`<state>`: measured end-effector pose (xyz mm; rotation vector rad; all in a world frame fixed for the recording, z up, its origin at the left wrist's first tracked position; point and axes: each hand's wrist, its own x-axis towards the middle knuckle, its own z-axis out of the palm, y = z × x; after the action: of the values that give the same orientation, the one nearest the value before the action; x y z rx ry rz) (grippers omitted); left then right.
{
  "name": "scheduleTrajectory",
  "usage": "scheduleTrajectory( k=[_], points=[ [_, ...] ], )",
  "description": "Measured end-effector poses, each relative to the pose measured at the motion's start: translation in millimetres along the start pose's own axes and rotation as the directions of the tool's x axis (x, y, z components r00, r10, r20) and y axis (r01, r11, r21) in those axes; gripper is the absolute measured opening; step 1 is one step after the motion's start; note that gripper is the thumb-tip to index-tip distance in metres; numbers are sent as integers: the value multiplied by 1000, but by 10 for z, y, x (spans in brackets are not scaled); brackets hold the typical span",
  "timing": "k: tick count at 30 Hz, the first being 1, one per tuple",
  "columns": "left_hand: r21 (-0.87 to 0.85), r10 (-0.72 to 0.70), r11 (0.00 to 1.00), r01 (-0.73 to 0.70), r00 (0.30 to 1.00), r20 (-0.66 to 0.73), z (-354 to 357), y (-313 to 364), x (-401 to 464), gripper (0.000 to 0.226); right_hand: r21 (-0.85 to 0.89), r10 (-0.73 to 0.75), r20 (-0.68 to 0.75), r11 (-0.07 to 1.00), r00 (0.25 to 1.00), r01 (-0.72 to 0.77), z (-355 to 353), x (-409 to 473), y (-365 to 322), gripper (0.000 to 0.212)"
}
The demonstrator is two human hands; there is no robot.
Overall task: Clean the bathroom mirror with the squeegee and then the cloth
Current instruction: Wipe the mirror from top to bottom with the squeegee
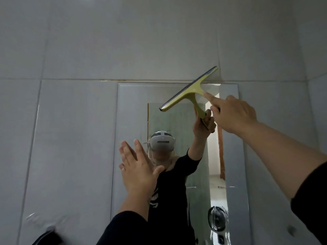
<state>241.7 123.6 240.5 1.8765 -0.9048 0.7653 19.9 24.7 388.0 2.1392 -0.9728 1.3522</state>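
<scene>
Squeegee (187,90) work is starting: your right hand (233,114) grips it at the mirror (131,110) top; left hand (138,168) is flat, empty. Cloth pass remains.

The squeegee (190,90) gripped in the right hand (233,114) is yellow-green, with a dark grey blade strip along its upper edge. Around both hands the wall tiles (74,138) are plain pale grey with thin darker grout lines. Both sleeves (123,228) are black, and beyond the flat left hand (137,171) the mirror (131,110) reflects a white-and-grey headset (161,141).
</scene>
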Motion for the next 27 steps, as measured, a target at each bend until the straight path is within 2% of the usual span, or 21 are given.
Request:
scheduleTrajectory(
  k=[5, 9, 14, 18, 24, 27],
  points=[
    [-15, 16, 1000, -17, 1000, -13, 11, -22, 4, 114, 79, 89, -64, 993, 994, -84, 112, -66, 189, 48],
    [-22, 21, 1000, -22, 1000, -12, 27, -41, -1, 114, 202, 210, -43, 959, 977, -198, 182, -163, 289, 49],
    [-19, 22, 1000, -22, 1000, -12, 34, -42, 7, 115, 360, 321, 5, 883, 947, -301, 290, -383, 120, 52],
    [-13, 18, 1000, -19, 1000, -16, 31, -30, 1, 116, 507, 407, 46, 777, 912, -373, 409, -528, -152, 55],
    [32, 37, 999, -34, 995, -94, 0, -89, -85, 111, 542, 325, 55, 784, 944, -301, 502, -713, -739, 54],
    [19, -41, 999, 43, 995, -86, 48, -169, -278, 111, 567, 224, 41, 797, 974, -207, 518, -763, -1085, 53]
  ],
)
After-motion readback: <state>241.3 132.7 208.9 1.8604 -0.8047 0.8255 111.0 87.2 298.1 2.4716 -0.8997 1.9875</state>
